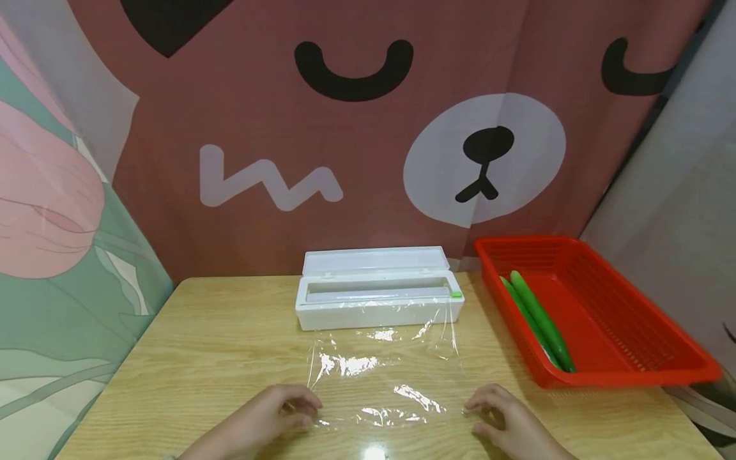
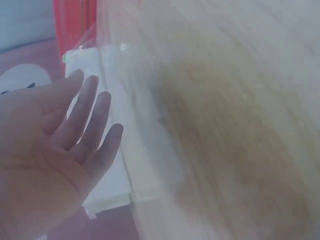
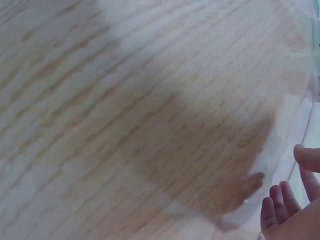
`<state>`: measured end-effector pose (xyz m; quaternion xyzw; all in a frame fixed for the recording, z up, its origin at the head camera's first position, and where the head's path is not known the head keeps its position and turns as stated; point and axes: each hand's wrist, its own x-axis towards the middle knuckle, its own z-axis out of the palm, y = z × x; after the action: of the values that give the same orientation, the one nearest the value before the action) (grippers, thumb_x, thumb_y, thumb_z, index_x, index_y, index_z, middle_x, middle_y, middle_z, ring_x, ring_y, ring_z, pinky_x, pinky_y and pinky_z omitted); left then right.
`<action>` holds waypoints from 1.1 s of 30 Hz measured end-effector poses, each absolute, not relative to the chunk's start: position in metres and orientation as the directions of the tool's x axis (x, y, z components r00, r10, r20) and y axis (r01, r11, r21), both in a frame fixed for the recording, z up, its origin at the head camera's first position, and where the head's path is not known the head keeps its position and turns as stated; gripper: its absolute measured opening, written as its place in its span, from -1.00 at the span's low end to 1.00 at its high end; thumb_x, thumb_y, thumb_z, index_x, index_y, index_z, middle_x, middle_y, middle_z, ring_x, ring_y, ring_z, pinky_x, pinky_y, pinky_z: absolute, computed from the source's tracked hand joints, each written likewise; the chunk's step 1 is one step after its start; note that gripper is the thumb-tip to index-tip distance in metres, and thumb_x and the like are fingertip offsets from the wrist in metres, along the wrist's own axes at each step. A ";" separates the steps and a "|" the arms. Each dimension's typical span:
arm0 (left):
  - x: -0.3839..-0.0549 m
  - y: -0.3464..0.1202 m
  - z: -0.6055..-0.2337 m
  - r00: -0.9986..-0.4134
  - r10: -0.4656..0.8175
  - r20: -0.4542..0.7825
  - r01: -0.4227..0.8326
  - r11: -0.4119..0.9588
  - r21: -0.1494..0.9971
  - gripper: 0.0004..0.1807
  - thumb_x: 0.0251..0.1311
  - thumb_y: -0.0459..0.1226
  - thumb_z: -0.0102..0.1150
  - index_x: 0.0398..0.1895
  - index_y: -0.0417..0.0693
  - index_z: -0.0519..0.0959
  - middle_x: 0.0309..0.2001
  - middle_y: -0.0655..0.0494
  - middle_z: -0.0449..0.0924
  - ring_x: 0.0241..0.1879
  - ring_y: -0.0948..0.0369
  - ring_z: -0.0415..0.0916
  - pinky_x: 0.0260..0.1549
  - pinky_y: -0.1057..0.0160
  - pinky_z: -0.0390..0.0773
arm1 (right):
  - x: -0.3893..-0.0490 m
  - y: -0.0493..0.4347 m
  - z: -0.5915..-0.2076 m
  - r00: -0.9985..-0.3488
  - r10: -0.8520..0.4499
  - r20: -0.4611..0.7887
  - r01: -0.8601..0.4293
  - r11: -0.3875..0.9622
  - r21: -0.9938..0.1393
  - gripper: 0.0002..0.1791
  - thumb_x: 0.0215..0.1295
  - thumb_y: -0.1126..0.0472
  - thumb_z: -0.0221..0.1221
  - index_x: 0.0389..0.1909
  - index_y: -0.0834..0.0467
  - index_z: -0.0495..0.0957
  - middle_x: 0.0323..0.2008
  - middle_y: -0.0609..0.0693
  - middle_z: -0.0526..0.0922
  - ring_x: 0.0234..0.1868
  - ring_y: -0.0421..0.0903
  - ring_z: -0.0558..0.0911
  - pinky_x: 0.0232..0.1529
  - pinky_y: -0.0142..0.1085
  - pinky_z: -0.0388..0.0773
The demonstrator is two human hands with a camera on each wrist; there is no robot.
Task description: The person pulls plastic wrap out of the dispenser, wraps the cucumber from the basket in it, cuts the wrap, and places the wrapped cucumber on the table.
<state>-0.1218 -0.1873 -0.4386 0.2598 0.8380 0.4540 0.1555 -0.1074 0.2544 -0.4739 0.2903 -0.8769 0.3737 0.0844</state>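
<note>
A sheet of clear cling film [image 1: 351, 365] runs from a white cling film dispenser box [image 1: 379, 314] toward the person, over the wooden table. My left hand [image 1: 276, 412] pinches its near left corner between thumb and index finger, the other fingers loosely spread in the left wrist view. At the near right corner, my right hand [image 1: 508, 421] pinches the film the same way. The exact contact at each corner is hard to make out. The dispenser's lid [image 1: 376, 260] stands raised at the back, with a film roll [image 1: 376, 295] inside and a green slider [image 1: 456, 294] at the right end.
To the right a red plastic basket [image 1: 638, 377] holds two long green cucumbers [image 1: 540, 319] along its left side. Behind the wooden table [image 1: 213, 345] hangs a curtain [image 1: 368, 140] with a bear print. Another patterned curtain [image 1: 52, 306] borders the left.
</note>
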 end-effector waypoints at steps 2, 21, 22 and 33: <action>-0.123 -0.190 -0.438 -0.813 0.583 0.003 0.325 0.449 0.833 -0.85 0.32 -0.22 0.22 -0.09 0.04 0.66 -0.14 0.25 0.67 -0.15 0.35 0.54 -0.12 0.30 0.54 | -0.107 0.254 -0.472 -0.815 -0.441 0.375 -0.576 0.555 -0.600 -0.66 0.05 0.31 0.44 -0.15 0.03 0.61 -0.18 -0.15 0.56 -0.23 -0.24 0.52 -0.23 -0.36 0.54; -0.128 -0.184 -0.417 -0.905 0.401 0.140 0.321 0.429 0.844 -0.73 0.40 -0.11 0.14 0.04 0.01 0.62 -0.01 0.08 0.65 -0.11 0.23 0.57 -0.11 0.23 0.54 | -0.108 0.245 -0.427 -0.771 -0.440 0.461 -0.637 0.508 -0.580 -0.66 0.13 0.52 0.31 -0.19 0.04 0.63 -0.28 -0.20 0.65 -0.36 -0.29 0.53 -0.45 -0.40 0.48; -0.129 -0.184 -0.417 -0.907 0.392 0.154 0.328 0.426 0.843 -0.75 0.40 -0.13 0.14 0.03 0.01 0.62 -0.01 0.09 0.65 -0.11 0.24 0.56 -0.09 0.23 0.54 | -0.108 0.244 -0.422 -0.786 -0.428 0.446 -0.618 0.520 -0.589 -0.67 0.14 0.50 0.32 -0.20 0.02 0.64 -0.28 -0.23 0.65 -0.37 -0.30 0.53 -0.45 -0.40 0.48; -0.146 -0.183 -0.407 -0.919 0.342 0.198 0.326 0.372 0.869 -0.75 0.45 -0.14 0.09 0.04 0.00 0.62 0.00 0.10 0.66 0.01 0.17 0.56 -0.02 0.22 0.52 | -0.118 0.243 -0.363 -0.866 -0.316 0.387 -0.497 0.624 -0.603 -0.77 0.27 0.35 0.30 -0.22 -0.09 0.67 -0.31 -0.29 0.66 -0.42 -0.26 0.56 -0.45 -0.39 0.50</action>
<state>-0.1462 -0.1829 -0.4073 0.2016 0.8282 0.5229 0.0075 -0.1178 0.2430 -0.3629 0.2276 -0.8927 0.3692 0.1225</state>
